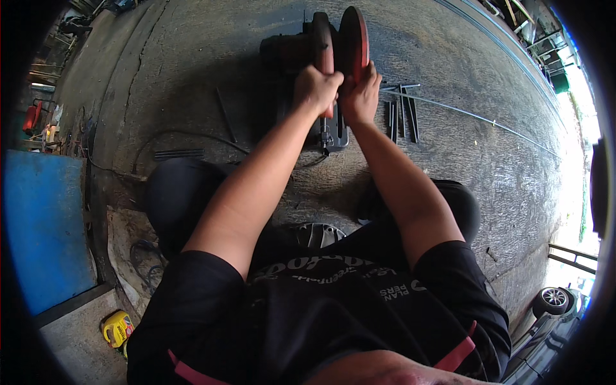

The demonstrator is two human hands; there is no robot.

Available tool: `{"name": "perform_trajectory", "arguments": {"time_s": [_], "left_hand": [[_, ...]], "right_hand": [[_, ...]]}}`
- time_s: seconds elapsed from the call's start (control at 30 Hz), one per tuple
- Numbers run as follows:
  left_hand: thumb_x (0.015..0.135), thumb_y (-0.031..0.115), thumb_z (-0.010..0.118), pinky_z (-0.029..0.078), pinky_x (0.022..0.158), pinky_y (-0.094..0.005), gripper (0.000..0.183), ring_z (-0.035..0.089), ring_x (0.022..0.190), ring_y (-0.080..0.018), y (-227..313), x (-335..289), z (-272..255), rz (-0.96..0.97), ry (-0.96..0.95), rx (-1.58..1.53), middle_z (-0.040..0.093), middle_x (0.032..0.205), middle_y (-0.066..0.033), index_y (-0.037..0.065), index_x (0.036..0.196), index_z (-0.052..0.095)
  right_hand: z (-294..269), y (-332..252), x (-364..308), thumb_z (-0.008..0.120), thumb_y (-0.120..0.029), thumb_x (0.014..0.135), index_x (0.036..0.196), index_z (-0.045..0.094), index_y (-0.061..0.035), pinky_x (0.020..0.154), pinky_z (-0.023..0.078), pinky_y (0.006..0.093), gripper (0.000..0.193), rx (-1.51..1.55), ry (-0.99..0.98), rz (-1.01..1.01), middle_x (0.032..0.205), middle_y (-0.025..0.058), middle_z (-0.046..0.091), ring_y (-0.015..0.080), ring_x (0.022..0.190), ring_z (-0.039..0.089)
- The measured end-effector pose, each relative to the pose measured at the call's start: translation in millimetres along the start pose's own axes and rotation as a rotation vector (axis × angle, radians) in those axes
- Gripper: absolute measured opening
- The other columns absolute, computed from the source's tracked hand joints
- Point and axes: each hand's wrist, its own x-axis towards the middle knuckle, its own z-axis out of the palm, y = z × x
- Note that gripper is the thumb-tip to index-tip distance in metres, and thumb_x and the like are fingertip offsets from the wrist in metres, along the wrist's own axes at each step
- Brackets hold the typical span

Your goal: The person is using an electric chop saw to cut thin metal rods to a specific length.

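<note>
A cut-off saw [289,51] with a dark motor body stands on the concrete in front of me. My left hand [316,91] is wrapped round its reddish handle [324,54]. Just right of that, a large round cutting disc [354,45], dark on one face and red along its side, stands upright. My right hand [362,96] grips the disc's lower edge, thumb on the near-left face and fingers up its red side. Below the hands, the saw's metal base and clamp screw [325,139] show between my forearms. The disc's mounting is hidden.
Short dark metal bars [410,115] lie right of the saw beside a long thin rod [475,117]. More bars [179,154] and a cable [173,131] are on the left. A blue panel [45,224], a yellow container [117,328] and a parked car [552,333] stand farther off.
</note>
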Motion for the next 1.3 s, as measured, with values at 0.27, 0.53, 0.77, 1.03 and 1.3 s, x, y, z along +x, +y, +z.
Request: {"name": "perform_trajectory", "arguments": {"time_s": [0.27,0.53,0.77,1.03,1.3], "left_hand": [[0.074,0.021,0.059,0.051,0.055,-0.0402,0.029,0.062,0.059,-0.0291,89,62,-19,-0.039,-0.170,0.007,0.062,0.070,-0.0204,-0.006,0.086,0.060],[0.077,0.026,0.052,0.046,0.059,-0.0403,0.029,0.054,0.053,-0.0284,149,135,-30,-0.084,-0.320,0.194,0.056,0.057,-0.0180,-0.002,0.070,0.059],[0.074,0.030,0.057,0.039,0.055,-0.0431,0.024,0.049,0.052,-0.0252,180,175,-31,-0.128,-0.292,0.281,0.051,0.057,-0.0103,0.006,0.074,0.053],[0.077,0.025,0.060,0.047,0.050,-0.0346,0.019,0.058,0.052,-0.0212,207,198,-35,-0.230,-0.250,0.258,0.059,0.062,-0.0074,0.008,0.075,0.054],[0.076,0.028,0.061,0.045,0.050,-0.0334,0.019,0.056,0.053,-0.0198,210,202,-37,-0.161,-0.255,0.290,0.058,0.063,-0.0056,0.012,0.072,0.053]], "right_hand": [[-7,-32,93,0.054,-0.026,0.084,0.122,0.037,0.0003,0.082,0.047,0.0463,0.049,-0.157,-0.014,-0.025,0.109,0.0231,0.050,0.0404,0.098,0.055],[-2,-44,169,0.048,-0.014,0.086,0.123,0.038,-0.0083,0.082,0.048,0.0473,0.038,-0.340,-0.073,-0.307,0.109,0.0250,0.047,0.0434,0.099,0.052],[-5,-61,211,0.044,-0.012,0.087,0.124,0.034,-0.0071,0.084,0.048,0.0486,0.038,-0.419,-0.220,-0.224,0.110,0.0267,0.048,0.0447,0.102,0.052],[2,-67,248,0.039,-0.015,0.091,0.122,0.043,-0.0026,0.089,0.046,0.0480,0.033,-0.456,-0.320,-0.156,0.120,0.0265,0.046,0.0438,0.111,0.050],[5,-68,254,0.035,-0.018,0.094,0.120,0.045,-0.0018,0.091,0.046,0.0477,0.033,-0.481,-0.337,-0.126,0.124,0.0257,0.044,0.0435,0.114,0.048]]}}
